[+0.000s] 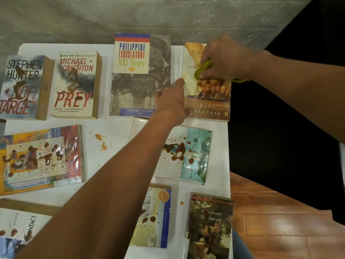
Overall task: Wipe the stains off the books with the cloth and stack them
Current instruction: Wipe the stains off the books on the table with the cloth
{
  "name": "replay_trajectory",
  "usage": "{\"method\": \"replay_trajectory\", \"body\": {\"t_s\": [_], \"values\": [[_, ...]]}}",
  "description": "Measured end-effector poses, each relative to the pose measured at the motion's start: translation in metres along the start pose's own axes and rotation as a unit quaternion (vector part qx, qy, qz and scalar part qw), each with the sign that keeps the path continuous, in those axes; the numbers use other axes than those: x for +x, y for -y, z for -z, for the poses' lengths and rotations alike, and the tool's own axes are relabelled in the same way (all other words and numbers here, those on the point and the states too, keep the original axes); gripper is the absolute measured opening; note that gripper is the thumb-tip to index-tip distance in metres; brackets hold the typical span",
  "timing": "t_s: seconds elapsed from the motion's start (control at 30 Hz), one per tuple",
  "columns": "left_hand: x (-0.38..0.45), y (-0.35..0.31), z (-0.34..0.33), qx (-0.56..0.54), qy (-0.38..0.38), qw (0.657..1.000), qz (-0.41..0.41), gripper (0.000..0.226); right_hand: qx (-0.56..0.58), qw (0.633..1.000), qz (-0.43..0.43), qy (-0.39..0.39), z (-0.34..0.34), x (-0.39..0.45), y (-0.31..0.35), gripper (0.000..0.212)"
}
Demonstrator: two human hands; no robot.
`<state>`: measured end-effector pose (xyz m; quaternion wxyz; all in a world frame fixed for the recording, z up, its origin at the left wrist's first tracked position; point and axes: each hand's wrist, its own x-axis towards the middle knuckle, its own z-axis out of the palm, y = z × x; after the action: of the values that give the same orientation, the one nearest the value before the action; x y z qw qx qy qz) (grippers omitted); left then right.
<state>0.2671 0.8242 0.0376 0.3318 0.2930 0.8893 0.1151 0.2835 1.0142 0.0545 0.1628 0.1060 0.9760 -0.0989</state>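
Several books lie flat on a white table point(115, 128), most with brown stains. At the far right is a cream book by Dana Gynther point(209, 101). My right hand point(224, 58) presses a bunched yellow-green cloth point(203, 69) onto its cover. My left hand point(171, 103) rests at that book's left edge, fingers curled against it. Brown spots remain below the cloth on the cover. The Philippine Legislature book point(138, 75) beside it looks clean. Prey point(76, 85), Soft Target point(22, 86), a colourful book point(41, 157) and a pale blue book point(188, 156) carry stains.
Brown splashes mark the table point(100, 141) between the books. Tom Sawyer point(209, 227), a white-and-blue book point(155, 217) and Contact point(22, 228) lie along the near edge. A concrete wall point(149, 15) stands behind; wooden floor point(276, 217) shows on the right.
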Motion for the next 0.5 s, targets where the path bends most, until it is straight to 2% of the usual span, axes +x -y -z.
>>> {"method": "replay_trajectory", "body": {"t_s": [0.1, 0.2, 0.3, 0.4, 0.5], "values": [[0.000, 0.000, -0.001, -0.012, -0.001, 1.000, 0.000, 0.083, 0.008, 0.999, -0.039, -0.021, -0.001, 0.002, -0.006, 0.043], [0.001, 0.002, -0.001, -0.027, 0.001, 1.000, 0.002, 0.085, 0.011, 1.000, -0.021, 0.001, -0.002, 0.001, -0.005, 0.040], [0.001, 0.001, -0.001, -0.043, 0.002, 0.999, 0.001, 0.085, 0.038, 0.998, -0.045, -0.019, 0.002, -0.002, -0.008, 0.043], [0.001, 0.002, -0.001, -0.033, 0.001, 0.999, 0.000, 0.085, 0.042, 0.998, -0.042, 0.012, 0.003, -0.004, -0.009, 0.040], [0.000, 0.003, -0.002, -0.048, 0.001, 0.999, -0.004, 0.084, 0.056, 0.996, -0.062, -0.011, 0.006, -0.009, -0.011, 0.043]]}}
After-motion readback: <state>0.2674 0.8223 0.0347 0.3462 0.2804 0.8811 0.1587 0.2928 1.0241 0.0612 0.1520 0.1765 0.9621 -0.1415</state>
